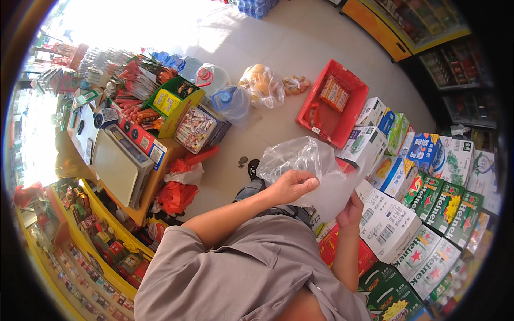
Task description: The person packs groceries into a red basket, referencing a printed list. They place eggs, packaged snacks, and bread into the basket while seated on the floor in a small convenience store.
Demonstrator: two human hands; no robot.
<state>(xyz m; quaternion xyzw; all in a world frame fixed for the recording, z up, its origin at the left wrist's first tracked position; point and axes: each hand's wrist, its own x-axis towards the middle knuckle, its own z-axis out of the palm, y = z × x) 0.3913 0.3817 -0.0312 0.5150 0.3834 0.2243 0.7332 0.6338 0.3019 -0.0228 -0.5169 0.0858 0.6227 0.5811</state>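
Observation:
A clear, thin plastic bag [299, 154] spreads out in front of my body, its whitish, cloudier part lying between my two hands. My left hand [293, 186] has its fingers curled over the bag's near side and pinches the film. On the other side, my right hand [351, 210] grips the cloudy edge of the same bag, its fingers partly hidden behind the film. Beyond the bag, a red plastic crate [333, 104] on the floor holds orange packaged goods [334, 94].
Stacked drink cartons [389, 220] rise along the right. At left stands a counter with a weighing scale [120, 160] and a tub of wrapped sweets [196, 128]. Large water bottles [231, 102] and bagged round produce [261, 85] rest on the floor ahead. Red bags [176, 196] hang beside the counter.

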